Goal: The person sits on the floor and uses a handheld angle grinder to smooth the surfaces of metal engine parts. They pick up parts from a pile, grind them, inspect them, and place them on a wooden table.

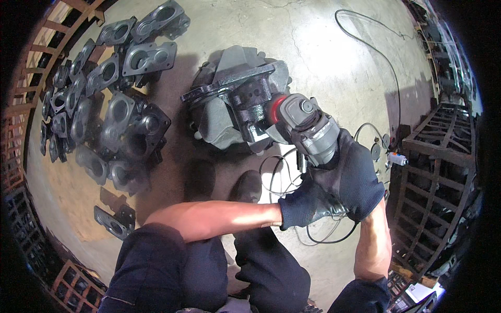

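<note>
A grey angle grinder (pixel 317 133) is held between both my hands, right of centre. My right hand (pixel 362 175), in a dark glove, wraps round its body from the right. My left hand (pixel 309 202), gloved too, closes round its lower side; part of its fingers is hidden. The grinder's red-edged disc (pixel 275 108) meets or nearly meets the side of a dark, flanged metal casting (pixel 251 104); I cannot tell if they touch. That casting rests tilted on a grey, faceted block (pixel 216 122). My shoes (pixel 248 186) are just below it.
Several similar castings (pixel 120 112) stand in rows on cardboard at the left, with a lone one (pixel 112 221) nearer me. Black cable (pixel 394 78) runs over the floor. Metal cage bins (pixel 430 193) line the right; a wooden crate (pixel 78 284) sits lower left.
</note>
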A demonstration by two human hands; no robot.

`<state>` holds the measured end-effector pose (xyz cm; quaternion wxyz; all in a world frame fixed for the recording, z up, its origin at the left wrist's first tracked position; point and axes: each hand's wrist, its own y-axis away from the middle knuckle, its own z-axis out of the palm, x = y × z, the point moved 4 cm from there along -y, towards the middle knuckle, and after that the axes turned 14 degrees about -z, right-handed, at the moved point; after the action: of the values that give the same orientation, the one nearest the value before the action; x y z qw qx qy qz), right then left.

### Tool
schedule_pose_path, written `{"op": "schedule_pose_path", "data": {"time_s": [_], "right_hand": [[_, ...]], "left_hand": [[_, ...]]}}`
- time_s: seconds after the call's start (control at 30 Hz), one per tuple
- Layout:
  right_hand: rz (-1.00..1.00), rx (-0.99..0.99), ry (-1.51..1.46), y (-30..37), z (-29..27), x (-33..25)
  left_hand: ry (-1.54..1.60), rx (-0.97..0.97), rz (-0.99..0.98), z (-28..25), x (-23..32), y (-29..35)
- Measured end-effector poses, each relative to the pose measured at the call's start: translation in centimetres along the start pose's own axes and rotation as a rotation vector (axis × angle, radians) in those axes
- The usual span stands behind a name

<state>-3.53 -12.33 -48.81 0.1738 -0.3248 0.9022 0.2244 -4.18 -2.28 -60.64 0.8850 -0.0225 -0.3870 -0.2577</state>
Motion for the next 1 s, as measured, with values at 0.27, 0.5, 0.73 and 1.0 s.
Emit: {"op": "schedule_pose_path", "data": {"time_s": [0.27,0.5,0.73,1.0], "right_hand": [[0.003,-0.032,-0.006,0.4,-0.4,-0.3],[0.028,-0.032,-0.113,-0.2,-0.5,-0.3],[-0.006,0.008,-0.014,-0.7,-0.7,0.4],[0.045,-0.037,-0.04,-1.2,-1.2,-0.6]], "left_hand": [[0.853,-0.228,-0.072,1.3,-0.9,-0.3],[0.132,-0.065,0.016,0.0,0.1,-0.2],[-0.085,0.131,0.078,-0.2,2.4,0.0],[-0.255,0.149,0.019,-0.9,3.9,0.6]]}}
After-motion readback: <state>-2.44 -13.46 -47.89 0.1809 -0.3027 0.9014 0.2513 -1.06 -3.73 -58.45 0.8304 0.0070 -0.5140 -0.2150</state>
